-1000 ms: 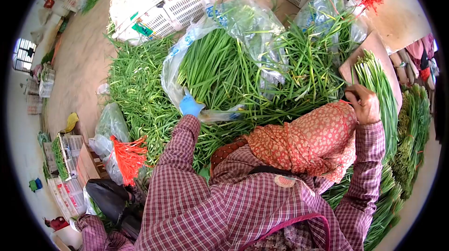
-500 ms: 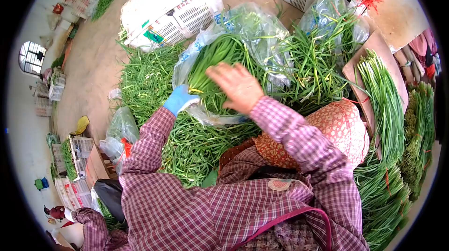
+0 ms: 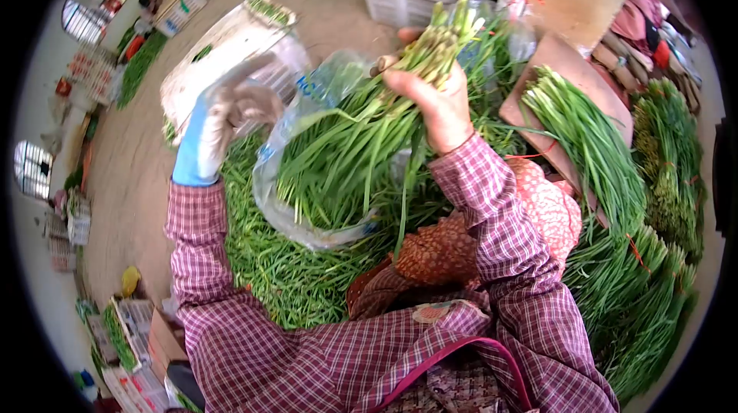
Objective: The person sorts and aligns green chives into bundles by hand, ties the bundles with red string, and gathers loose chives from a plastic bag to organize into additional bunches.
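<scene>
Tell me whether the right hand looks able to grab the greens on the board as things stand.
Probably not: the right hand grips a bunch of stalks and would likely have to release it first, though nothing seems to cover the greens on the board.

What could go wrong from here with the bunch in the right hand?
Some stalks might slip out: only the right hand grips the bunch, with the gloved left hand apart from it. Its hanging leaves could snag on the plastic bag. Anything dropped may mix into the loose greens heaped nearby.
</scene>
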The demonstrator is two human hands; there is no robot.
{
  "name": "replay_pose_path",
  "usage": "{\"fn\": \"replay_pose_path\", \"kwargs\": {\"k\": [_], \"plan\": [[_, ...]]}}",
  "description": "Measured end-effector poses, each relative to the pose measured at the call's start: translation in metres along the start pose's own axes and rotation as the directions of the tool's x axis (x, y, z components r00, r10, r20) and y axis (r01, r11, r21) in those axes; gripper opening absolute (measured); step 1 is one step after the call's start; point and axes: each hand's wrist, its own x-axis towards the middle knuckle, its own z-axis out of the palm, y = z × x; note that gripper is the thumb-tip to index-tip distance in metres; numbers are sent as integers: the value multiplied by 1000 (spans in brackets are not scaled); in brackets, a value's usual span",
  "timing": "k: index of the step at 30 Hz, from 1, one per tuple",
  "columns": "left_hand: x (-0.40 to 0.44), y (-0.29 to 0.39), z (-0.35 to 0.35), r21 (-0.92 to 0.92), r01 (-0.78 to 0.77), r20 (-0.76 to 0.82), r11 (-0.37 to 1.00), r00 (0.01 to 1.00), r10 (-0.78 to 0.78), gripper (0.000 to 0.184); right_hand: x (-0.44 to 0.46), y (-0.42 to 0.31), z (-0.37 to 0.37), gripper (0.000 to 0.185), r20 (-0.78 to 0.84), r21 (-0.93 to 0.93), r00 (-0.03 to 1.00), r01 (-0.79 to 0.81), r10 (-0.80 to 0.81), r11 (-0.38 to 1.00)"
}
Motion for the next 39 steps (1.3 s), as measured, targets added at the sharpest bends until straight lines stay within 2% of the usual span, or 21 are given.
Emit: {"fn": "replay_pose_path", "kwargs": {"k": [4,6,8,11,13,14,18,19,20,21,22,24,25,28,29,30,32,34,36,38,39], "plan": [[30,-7,44,-172,-126,63,977,988,138,97,3,-2,-30,50,4,302,985,-167,174,939],[28,14,86,-148,180,319,972,939,-126,114,-7,4,-32,50,51,498,969,-233,240,835],[23,-32,104,-186,393,561,900,795,-231,108,-13,7,-33,50,76,582,970,-230,229,780],[-13,-105,137,-396,768,806,504,554,-210,102,-21,-2,-38,50,57,556,966,-239,250,796],[-41,-70,173,-495,866,847,64,498,-186,101,-26,2,-47,53,26,488,969,-227,246,843],[-56,-77,186,-524,851,841,7,520,-150,100,-29,3,-48,56,-12,426,964,-235,264,874],[-92,-96,204,-749,610,660,259,721,210,69,-39,8,-35,65,-42,251,961,-254,273,934],[-98,-80,201,-732,615,646,292,764,11,63,-39,4,-34,69,-53,269,954,-272,296,924],[-95,-85,204,-723,646,675,244,736,50,57,-39,1,-33,74,-68,289,946,-286,318,913],[-99,-85,203,-722,647,665,247,747,-12,56,-28,8,-36,80,-200,104,937,-270,286,957],[-101,-83,203,-721,647,652,250,754,-71,55,-26,6,-41,61,-277,123,927,-228,254,966],[-106,-85,199,-660,660,663,358,736,-134,45,-9,10,-69,38,11,567,946,-272,324,777],[-109,-88,195,-589,664,662,460,723,-197,36,-1,13,-77,25,-114,546,929,-237,351,804],[-127,-121,178,-401,717,653,570,660,-371,53,8,9,-97,25,-95,558,931,-242,351,794],[-130,-138,179,-494,736,710,464,649,-274,73,12,1,-96,28,-187,418,924,-232,333,878],[-130,-130,177,-494,739,710,459,647,-278,73,16,-6,-98,29,-273,301,915,-212,297,930],[-129,-113,171,-466,684,633,561,701,-329,83,29,-13,-130,27,-281,418,927,-115,249,901],[-135,-130,166,-512,688,633,513,707,-316,76,35,-29,-155,27,-436,309,878,-60,197,949],[-127,-132,163,-659,618,671,428,741,-38,63,30,-32,-168,27,-454,132,888,-7,67,991],[-118,-125,158,-708,587,655,392,754,55,54,20,-7,-187,35,-289,13,955,-59,61,998],[-114,-120,155,-711,591,664,380,743,88,49,12,4,-177,38,-180,-453,981,-20,-70,891]]}}
